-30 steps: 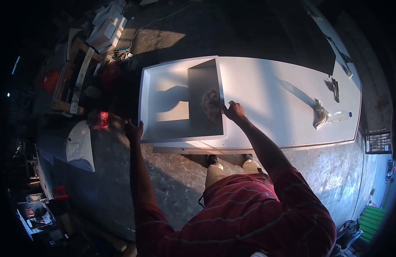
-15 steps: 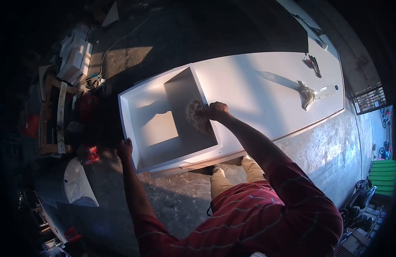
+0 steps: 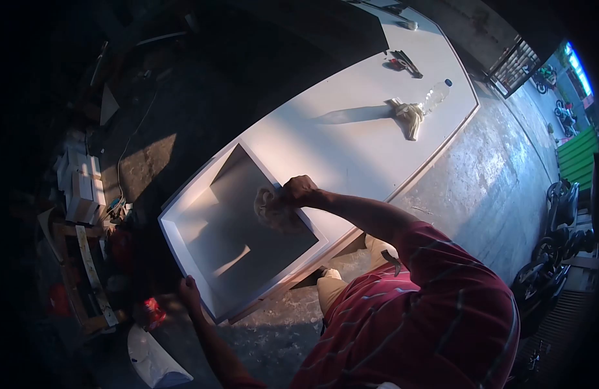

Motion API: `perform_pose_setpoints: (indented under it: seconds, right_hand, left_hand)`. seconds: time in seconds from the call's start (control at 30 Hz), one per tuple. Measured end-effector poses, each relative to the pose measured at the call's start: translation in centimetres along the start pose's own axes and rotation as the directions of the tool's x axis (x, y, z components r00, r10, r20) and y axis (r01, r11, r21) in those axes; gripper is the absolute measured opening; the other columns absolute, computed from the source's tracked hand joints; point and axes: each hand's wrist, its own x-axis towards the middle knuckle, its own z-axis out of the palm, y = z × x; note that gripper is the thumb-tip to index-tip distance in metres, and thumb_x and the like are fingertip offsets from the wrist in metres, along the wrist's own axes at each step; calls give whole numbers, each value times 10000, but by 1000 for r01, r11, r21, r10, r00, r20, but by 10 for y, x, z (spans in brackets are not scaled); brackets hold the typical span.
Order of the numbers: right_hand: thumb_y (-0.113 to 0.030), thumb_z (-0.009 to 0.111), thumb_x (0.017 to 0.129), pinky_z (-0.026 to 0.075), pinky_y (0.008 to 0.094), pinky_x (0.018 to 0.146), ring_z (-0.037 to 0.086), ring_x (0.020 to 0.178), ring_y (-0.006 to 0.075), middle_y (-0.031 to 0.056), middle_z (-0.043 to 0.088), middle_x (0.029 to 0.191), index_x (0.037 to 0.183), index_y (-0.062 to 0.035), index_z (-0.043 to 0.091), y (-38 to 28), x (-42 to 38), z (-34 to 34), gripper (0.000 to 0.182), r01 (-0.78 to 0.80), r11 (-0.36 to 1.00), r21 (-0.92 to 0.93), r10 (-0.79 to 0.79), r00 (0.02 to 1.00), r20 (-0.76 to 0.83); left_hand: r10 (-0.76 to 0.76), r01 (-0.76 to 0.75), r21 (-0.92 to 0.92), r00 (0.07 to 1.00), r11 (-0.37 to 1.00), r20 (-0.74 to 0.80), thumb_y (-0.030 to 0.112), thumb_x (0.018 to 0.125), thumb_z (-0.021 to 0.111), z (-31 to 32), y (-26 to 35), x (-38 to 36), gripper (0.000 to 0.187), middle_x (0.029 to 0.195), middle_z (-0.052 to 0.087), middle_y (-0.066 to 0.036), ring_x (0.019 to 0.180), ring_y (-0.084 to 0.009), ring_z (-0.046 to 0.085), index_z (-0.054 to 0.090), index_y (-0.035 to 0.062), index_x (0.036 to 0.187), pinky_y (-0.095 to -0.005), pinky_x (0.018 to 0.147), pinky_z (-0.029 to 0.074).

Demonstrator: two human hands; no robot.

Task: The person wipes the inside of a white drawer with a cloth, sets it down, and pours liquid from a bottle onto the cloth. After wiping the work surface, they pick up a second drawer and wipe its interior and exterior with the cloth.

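Head view: my right fingers (image 3: 291, 188) gripped one side of the white box (image 3: 184, 260); left fingers (image 3: 190, 285) were opposite, couldn't tell if clenched.

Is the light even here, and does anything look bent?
In the head view, light is uneven: bright patches on the white tabletop, near black at left; a long shadow stretches from the cloth by the clear bottle; the white box is mostly shaded inside; same head view: the tabletop's edges bow, likely from the lens, and the left hand is too dim for finger detail.
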Motion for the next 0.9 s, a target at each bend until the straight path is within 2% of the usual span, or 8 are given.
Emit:
perform_pose_setpoints:
  seconds: [0.2, 0.33, 0.5, 0.53, 0.63, 0.67, 0.77, 0.9]
  right_hand:
    - [-324, 574, 740, 494, 407, 563, 612, 634, 326, 143, 618, 670, 690, -76, 640, 137, -26, -64, 262, 85, 967, -239, -144, 959, -243]
    - [-341, 571, 749, 498, 406, 570, 615, 649, 323, 145, 622, 686, 728, -79, 661, 229, -38, -125, 278, 23, 975, -222, -84, 960, -267]
    - [-361, 583, 745, 497, 402, 548, 614, 613, 318, 158, 608, 649, 743, -55, 670, 339, -51, -169, 317, 72, 970, -234, -155, 920, -360]
    - [-350, 592, 741, 490, 399, 540, 616, 613, 313, 161, 608, 649, 734, -52, 664, 381, -43, -145, 307, 146, 952, -267, -260, 846, -465]
    - [-347, 601, 736, 476, 410, 527, 616, 636, 307, 158, 612, 672, 716, -47, 653, 392, -73, -178, 306, 42, 988, -149, -101, 907, -409]
    - [-351, 597, 738, 466, 419, 535, 614, 658, 305, 153, 614, 690, 719, -46, 644, 414, -71, -167, 309, 118, 964, -237, -235, 790, -566]
    - [-351, 597, 736, 461, 415, 543, 611, 681, 304, 147, 621, 742, 779, -44, 636, 422, -85, -196, 313, -39, 974, -222, -50, 922, -383]
    - [-337, 588, 734, 492, 420, 642, 621, 741, 316, 160, 624, 794, 832, -38, 627, 448, -87, -201, 317, -119, 984, -134, 66, 936, -346]
  left_hand:
    - [58, -58, 12, 995, 998, -76, 239, 852, 533, 24, 148, 8, 325, 647, 522, -207, 619, -385, 510, 488, -34, 683, -444, 579, 402]
    - [87, -86, 11, 987, 996, -132, 232, 839, 544, 55, 267, 4, 329, 630, 529, -204, 616, -396, 517, 484, -30, 650, -458, 567, 409]
    - [146, -140, 50, 981, 989, -126, 244, 837, 548, 122, 358, 7, 315, 638, 531, -198, 591, -398, 511, 483, 2, 647, -472, 554, 402]
    - [159, -150, 74, 976, 986, -147, 270, 842, 537, 134, 372, 6, 316, 657, 540, -196, 614, -404, 513, 488, 8, 673, -475, 576, 408]
    - [122, -119, 44, 990, 992, -74, 269, 845, 525, 144, 421, -3, 310, 701, 544, -216, 672, -407, 526, 498, -7, 708, -478, 622, 416]
    - [111, -111, 3, 993, 994, -26, 253, 844, 523, 153, 425, -2, 306, 710, 542, -227, 673, -408, 528, 498, -24, 717, -476, 631, 422]
    - [125, -126, -26, 992, 992, -23, 228, 841, 530, 181, 439, -3, 300, 689, 550, -227, 664, -406, 543, 504, -29, 688, -462, 611, 433]
    - [92, -92, -48, 996, 995, -3, 214, 837, 543, 185, 481, -17, 297, 642, 552, -211, 614, -391, 555, 504, -18, 656, -455, 557, 433]
